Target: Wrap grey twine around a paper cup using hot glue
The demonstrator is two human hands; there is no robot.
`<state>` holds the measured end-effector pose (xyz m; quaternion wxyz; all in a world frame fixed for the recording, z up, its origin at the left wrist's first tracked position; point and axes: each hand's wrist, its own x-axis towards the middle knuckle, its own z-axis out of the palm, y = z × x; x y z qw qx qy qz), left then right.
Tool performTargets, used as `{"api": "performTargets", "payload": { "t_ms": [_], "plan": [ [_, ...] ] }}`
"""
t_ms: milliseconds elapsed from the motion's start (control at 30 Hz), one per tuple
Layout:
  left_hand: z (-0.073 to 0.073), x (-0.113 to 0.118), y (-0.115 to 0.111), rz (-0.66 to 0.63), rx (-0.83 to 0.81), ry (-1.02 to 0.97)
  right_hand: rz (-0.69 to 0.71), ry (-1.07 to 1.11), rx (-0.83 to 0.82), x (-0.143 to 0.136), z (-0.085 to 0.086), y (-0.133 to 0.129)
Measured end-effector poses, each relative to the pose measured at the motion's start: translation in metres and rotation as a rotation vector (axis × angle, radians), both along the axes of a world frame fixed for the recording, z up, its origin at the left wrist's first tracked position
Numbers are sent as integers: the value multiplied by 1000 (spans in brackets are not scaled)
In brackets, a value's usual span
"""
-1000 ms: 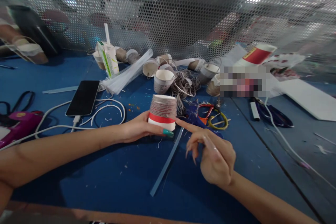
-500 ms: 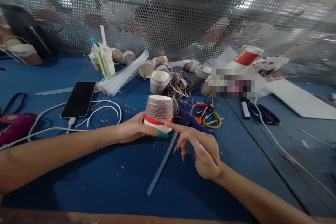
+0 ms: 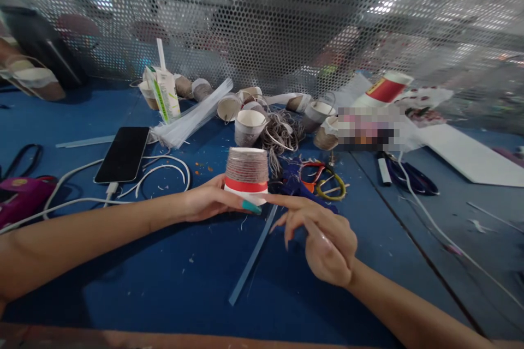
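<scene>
A paper cup [image 3: 246, 172] has brownish-grey cord wound around its upper part, a red band beneath, and white at the bottom. My left hand [image 3: 210, 198] grips it from the left, thumb with a teal nail across the lower front. The stretched index finger of my right hand [image 3: 323, 234] reaches the cup's white lower right part; whether it presses there I cannot tell. The other fingers of that hand are loosely bent and apart, with nothing in them. A clear flat strip [image 3: 251, 262] lies on the blue table [image 3: 164, 283] below the cup.
Behind the cup lie a cord heap [image 3: 284, 131], a white-rimmed cup [image 3: 249, 125] and several other cord-wrapped cups. Scissors [image 3: 331, 184] lie to the right. A phone [image 3: 123, 155] with a white cable and a purple glue gun [image 3: 27, 199] lie left. A perforated metal screen [image 3: 262, 22] stands behind.
My right hand has shifted slightly right, and its fingertip has dropped from the red band to the white part below. The cup has moved very slightly left in my left hand.
</scene>
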<state>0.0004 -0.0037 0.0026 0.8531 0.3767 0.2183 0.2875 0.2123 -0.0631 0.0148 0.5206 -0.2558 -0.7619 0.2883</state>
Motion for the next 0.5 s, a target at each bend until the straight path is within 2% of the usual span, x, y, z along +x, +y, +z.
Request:
{"api": "performTargets", "payload": {
  "t_ms": [100,200,300,500],
  "plan": [
    [1,0,0,-14,11,3,78,-109,-10,1,1,2],
    [-1,-2,2,-22,2,-25,73,-50,-56,1,0,4],
    [-3,-4,3,-50,0,-51,-12,31,-116,1,1,6],
    [-6,-6,5,-46,-30,-103,-190,160,-123,3,4,9]
  ]
}}
